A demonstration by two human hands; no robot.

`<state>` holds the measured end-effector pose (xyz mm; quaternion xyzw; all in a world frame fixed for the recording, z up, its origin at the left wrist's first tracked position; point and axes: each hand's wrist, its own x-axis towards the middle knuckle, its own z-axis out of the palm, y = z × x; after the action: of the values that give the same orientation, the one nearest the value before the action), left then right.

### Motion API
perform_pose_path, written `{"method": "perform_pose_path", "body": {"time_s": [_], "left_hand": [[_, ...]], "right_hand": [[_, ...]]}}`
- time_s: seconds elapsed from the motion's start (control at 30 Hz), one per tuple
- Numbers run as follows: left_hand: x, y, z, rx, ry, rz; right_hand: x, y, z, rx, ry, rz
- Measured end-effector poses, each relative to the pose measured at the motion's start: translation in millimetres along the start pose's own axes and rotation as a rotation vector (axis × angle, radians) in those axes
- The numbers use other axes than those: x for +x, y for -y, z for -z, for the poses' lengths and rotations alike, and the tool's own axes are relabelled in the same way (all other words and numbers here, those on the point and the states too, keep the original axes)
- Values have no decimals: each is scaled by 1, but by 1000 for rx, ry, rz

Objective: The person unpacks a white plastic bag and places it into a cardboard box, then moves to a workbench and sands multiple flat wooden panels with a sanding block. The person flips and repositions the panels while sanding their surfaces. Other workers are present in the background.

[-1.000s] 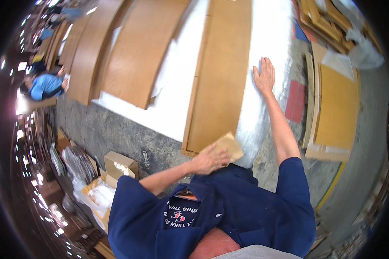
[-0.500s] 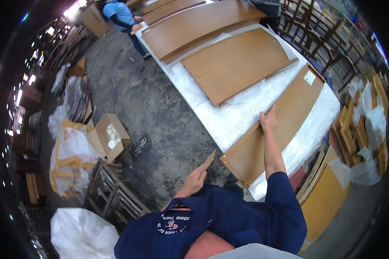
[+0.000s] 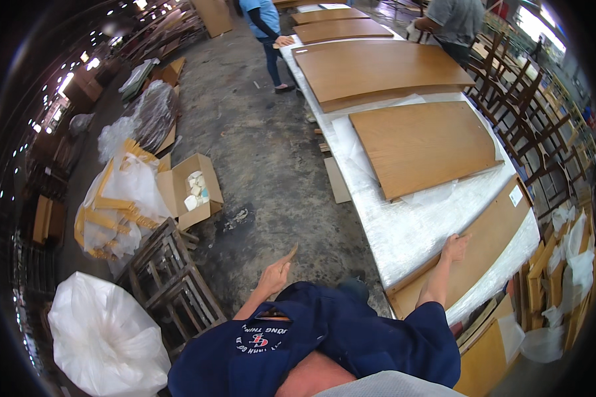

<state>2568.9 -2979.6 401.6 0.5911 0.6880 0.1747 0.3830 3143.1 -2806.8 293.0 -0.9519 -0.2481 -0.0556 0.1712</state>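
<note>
My left hand [image 3: 272,278] is closed on a thin tan sheet [image 3: 291,253], held over the floor to the left of the table and seen nearly edge-on. At the near end of the plastic-wrapped table [image 3: 395,231] lies a brown wooden panel [image 3: 487,245] with a raised edge and a white label [image 3: 515,196]. My right hand [image 3: 454,248] grips the panel's long raised edge around its middle; some of the fingers are hidden. Just beyond it a wider curved wooden panel [image 3: 427,145] rests on white foam sheeting.
More wooden panels [image 3: 384,69] lie farther along the table. A person in blue [image 3: 261,26] and one in grey [image 3: 453,23] stand at its far sides. To my left are an open carton [image 3: 208,212], a dark wooden frame [image 3: 172,278] and a white plastic bag [image 3: 106,334]. Chairs [image 3: 530,126] stand right.
The view has swung left, so the table sits farther right. My right hand stays at the panel's edge. The tan sheet in my left hand now shows a narrower side.
</note>
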Motion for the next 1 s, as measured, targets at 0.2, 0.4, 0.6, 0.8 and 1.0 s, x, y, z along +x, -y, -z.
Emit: {"method": "perform_pose_path", "body": {"time_s": [0.2,0.4,0.6,0.8,1.0], "left_hand": [[92,-24,-19,31,143,-176],[195,-108,-32,66,251,-365],[266,-184,-31,291,510,-354],[301,-243,-19,336,732,-301],[313,-315,-48,149,995,-330]], "right_hand": [[64,-5,-54,-3,-87,103],[164,-12,-108,67,-114,221],[265,-15,-135,145,-90,271],[357,-4,-155,251,-34,208],[372,-16,-149,248,66,210]]}}
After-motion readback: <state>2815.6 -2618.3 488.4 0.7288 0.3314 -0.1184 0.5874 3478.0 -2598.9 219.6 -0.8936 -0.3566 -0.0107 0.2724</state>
